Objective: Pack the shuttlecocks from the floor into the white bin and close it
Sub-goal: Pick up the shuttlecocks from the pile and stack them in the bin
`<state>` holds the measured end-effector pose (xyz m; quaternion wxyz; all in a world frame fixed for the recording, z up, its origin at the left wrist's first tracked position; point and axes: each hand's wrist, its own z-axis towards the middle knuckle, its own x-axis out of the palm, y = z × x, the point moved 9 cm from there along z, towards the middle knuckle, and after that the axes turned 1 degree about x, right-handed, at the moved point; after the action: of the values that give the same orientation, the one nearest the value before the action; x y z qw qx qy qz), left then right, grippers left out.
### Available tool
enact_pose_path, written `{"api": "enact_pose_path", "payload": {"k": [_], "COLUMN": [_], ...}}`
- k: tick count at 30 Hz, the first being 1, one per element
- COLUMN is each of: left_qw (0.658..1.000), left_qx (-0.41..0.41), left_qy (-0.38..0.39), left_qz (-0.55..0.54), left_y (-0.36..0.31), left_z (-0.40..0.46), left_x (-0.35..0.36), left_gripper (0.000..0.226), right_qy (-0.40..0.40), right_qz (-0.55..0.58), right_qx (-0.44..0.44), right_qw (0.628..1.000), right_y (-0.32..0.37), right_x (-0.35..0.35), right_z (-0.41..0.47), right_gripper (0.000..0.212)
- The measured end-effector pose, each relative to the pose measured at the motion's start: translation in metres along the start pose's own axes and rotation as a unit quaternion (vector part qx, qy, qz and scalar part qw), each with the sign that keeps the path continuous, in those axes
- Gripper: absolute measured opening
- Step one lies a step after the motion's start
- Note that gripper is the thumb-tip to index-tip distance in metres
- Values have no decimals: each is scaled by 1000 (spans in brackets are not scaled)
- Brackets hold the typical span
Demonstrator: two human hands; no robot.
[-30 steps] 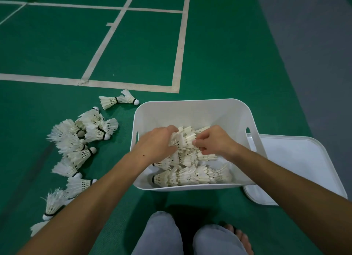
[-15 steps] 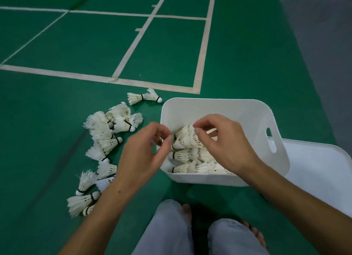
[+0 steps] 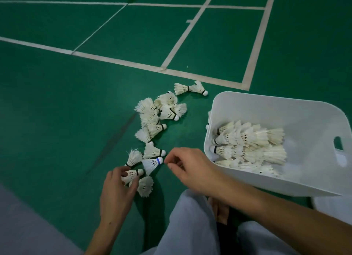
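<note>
Several white shuttlecocks (image 3: pixel 154 119) lie scattered on the green floor, left of the white bin (image 3: pixel 314 176). Rows of stacked shuttlecocks (image 3: pixel 247 142) fill the bin's near left part. My left hand (image 3: pixel 117 194) grips a black-banded shuttlecock (image 3: pixel 131 174) at the near end of the pile. My right hand (image 3: pixel 190 169) hovers just right of a blue-banded shuttlecock (image 3: pixel 151 163), fingers curled toward its cork, holding nothing. One pair of nested shuttlecocks (image 3: pixel 190 88) lies apart near the court line.
A corner of the white lid (image 3: pixel 333 204) lies on the floor under the bin's near right side. My knees in grey trousers (image 3: pixel 190 226) and a bare foot (image 3: pixel 221 211) are at the bottom. White court lines (image 3: pixel 122 61) cross the floor beyond.
Both hands left the bin and swung left to the floor pile. My left hand took hold of a shuttlecock. The view turned left, so the bin now sits at the right.
</note>
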<state>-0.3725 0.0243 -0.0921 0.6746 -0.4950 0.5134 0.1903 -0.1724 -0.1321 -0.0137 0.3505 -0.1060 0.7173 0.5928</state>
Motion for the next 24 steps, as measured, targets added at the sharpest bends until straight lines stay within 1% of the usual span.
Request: {"api": "enact_pose_path", "payload": {"k": [3, 5, 7, 9, 11, 12, 13, 15, 17, 19, 22, 24], "left_qw": [999, 998, 994, 983, 979, 981, 985, 992, 996, 998, 998, 998], "left_qx": [-25, -27, -18, -9, -1, -3, -8, -13, -18, -22, -21, -15], "left_qy": [18, 34, 22, -7, -19, -11, 5, 43, 65, 59, 35, 17], "left_qz": [24, 40, 110, 183, 201, 192, 173, 117, 51, -5, -41, -54], "left_y": [12, 13, 12, 10, 12, 17, 22, 30, 31, 31, 29, 26], "left_z": [-2, -4, -5, -5, -3, -2, 0, 2, 2, 6, 10, 8], "left_x": [13, 24, 26, 21, 20, 22, 26, 35, 40, 38, 29, 24], "left_gripper": [65, 79, 90, 94, 94, 93, 92, 84, 69, 51, 24, 14], "right_qy": [29, 39, 58, 68, 73, 78, 86, 111, 124, 123, 89, 50], "right_qz": [7, -23, -75, -118, -158, -179, -194, -211, -237, -257, -244, -242], "right_qx": [56, 60, 41, 0, -44, -65, -82, -96, -101, -96, -81, -62], "right_qw": [998, 997, 995, 991, 984, 979, 974, 966, 958, 954, 962, 967], "right_y": [-27, -37, -40, -35, -25, -20, -15, -8, -8, -14, -21, -26], "right_x": [29, 46, 64, 80, 94, 100, 106, 114, 119, 122, 116, 107], "right_z": [15, 23, 31, 37, 42, 45, 47, 53, 60, 67, 70, 71], "right_gripper": [17, 19, 26, 37, 55, 66, 74, 79, 72, 63, 54, 43]}}
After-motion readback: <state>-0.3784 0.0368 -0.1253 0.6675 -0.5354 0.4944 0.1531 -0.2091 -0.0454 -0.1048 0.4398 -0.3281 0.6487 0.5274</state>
